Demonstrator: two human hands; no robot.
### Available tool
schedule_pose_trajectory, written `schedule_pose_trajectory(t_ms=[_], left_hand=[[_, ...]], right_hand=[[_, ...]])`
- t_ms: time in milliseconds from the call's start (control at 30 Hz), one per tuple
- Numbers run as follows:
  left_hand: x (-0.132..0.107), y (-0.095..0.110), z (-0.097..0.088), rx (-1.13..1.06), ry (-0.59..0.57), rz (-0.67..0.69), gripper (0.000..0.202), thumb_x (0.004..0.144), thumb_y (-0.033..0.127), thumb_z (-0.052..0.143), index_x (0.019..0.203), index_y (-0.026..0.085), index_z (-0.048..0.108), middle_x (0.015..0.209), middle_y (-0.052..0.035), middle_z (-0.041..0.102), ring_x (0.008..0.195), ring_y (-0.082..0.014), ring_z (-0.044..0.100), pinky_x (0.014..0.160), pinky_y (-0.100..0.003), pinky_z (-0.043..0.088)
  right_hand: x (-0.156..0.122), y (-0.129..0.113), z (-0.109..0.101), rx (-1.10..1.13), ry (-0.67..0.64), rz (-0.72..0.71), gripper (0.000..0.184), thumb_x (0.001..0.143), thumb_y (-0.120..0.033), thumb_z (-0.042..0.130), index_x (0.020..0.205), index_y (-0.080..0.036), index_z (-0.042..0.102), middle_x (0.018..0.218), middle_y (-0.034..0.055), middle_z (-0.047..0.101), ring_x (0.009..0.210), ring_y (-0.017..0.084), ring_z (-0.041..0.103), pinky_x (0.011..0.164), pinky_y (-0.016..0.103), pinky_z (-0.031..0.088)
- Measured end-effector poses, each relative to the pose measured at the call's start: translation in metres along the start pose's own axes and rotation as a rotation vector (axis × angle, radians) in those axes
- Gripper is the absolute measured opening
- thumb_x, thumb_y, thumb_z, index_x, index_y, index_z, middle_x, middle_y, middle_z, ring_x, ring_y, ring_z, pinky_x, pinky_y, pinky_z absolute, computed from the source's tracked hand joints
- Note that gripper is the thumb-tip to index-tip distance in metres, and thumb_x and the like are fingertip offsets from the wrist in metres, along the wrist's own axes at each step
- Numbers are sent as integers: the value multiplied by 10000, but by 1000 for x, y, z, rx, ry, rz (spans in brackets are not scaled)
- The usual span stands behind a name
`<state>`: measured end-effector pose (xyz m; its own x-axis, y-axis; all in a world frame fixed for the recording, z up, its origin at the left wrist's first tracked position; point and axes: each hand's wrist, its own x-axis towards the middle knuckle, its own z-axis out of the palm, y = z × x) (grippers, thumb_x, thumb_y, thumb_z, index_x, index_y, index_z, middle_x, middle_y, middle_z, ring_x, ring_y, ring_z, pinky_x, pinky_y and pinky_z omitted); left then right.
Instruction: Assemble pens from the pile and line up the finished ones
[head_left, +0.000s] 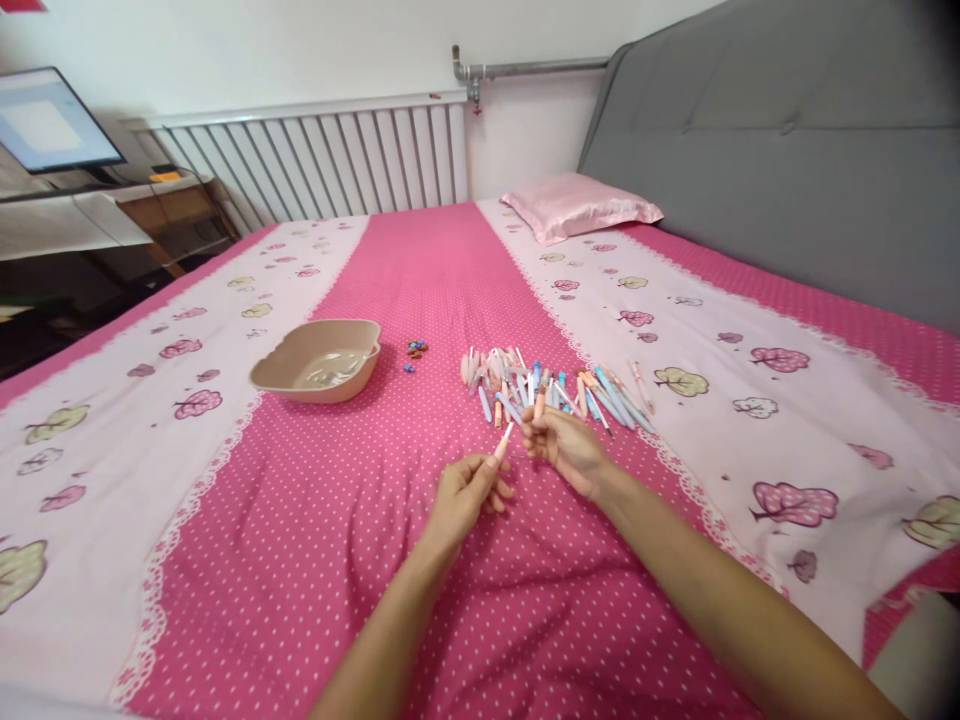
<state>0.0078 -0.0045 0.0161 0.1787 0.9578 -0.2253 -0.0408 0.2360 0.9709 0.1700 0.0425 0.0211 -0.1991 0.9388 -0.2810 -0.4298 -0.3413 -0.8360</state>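
Note:
My left hand (pixel 466 490) is closed around a pale pink pen (pixel 503 443), its tip pointing up and right. My right hand (pixel 564 445) is just to the right, fingers pinched on a small orange-pink pen or cap (pixel 540 400). The two hands nearly touch above the pink dotted bedsheet (pixel 420 600). Right behind them lies a pile of several pastel pens (pixel 551 385), pink, blue and orange, scattered on the sheet.
A beige scalloped bowl (pixel 264 377) with a few pale pieces inside sits at the left. Small coloured beads or caps (pixel 415 350) lie between bowl and pens. A pink pillow (pixel 581 205), grey headboard (pixel 787 150), radiator (pixel 315 155) and a desk with monitor (pixel 52 120) lie beyond.

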Motion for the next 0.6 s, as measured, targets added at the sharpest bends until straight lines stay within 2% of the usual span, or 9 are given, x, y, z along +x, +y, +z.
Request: schedule_pose_trajectory(t_ms=[100, 167, 300, 367, 467, 600], left_hand=[[0, 0, 0, 5, -3, -2, 409, 740, 497, 630, 814, 94, 635, 579, -50, 646, 451, -94, 560, 471, -208, 421], [0, 1, 0, 13, -11, -3, 424, 735, 505, 630, 821, 90, 633, 578, -50, 644, 448, -93, 557, 471, -209, 423], [-1, 0, 0, 30, -25, -7, 435, 723, 518, 634, 819, 94, 629, 585, -49, 650, 451, -93, 559, 471, -208, 423], [-1, 0, 0, 39, -33, -13, 438, 717, 518, 637, 815, 92, 629, 590, -53, 656, 458, -94, 565, 474, -206, 426], [0, -1, -1, 40, -32, -39, 446, 689, 516, 659, 798, 85, 630, 579, -58, 657, 447, -95, 561, 468, -207, 422], [1, 1, 0, 22, 19, -50, 410, 655, 476, 700, 751, 84, 628, 558, -62, 652, 427, -91, 543, 454, -206, 403]], right_hand=[[-4, 2, 3, -19, -71, 76, 70, 669, -191, 551, 732, -160, 555, 513, -72, 407, 410, 48, 340, 395, 171, 290], [-7, 5, 7, -29, -128, 115, 121, 688, -247, 589, 763, -159, 554, 520, -83, 379, 406, 39, 294, 386, 162, 248], [-5, 11, 11, -109, -187, 30, 302, 676, -398, 700, 738, -168, 514, 509, -102, 336, 413, 29, 256, 385, 151, 217], [-1, 10, 7, -158, -104, -55, 381, 625, -453, 735, 685, -174, 482, 501, -102, 329, 412, 31, 257, 376, 156, 216], [9, -5, -9, -200, 125, -175, 448, 555, -511, 751, 655, -179, 467, 512, -96, 335, 413, 33, 269, 365, 164, 222], [21, -33, -45, -233, 385, -316, 419, 606, -510, 700, 645, -199, 422, 495, -106, 288, 402, 35, 238, 365, 166, 229]])
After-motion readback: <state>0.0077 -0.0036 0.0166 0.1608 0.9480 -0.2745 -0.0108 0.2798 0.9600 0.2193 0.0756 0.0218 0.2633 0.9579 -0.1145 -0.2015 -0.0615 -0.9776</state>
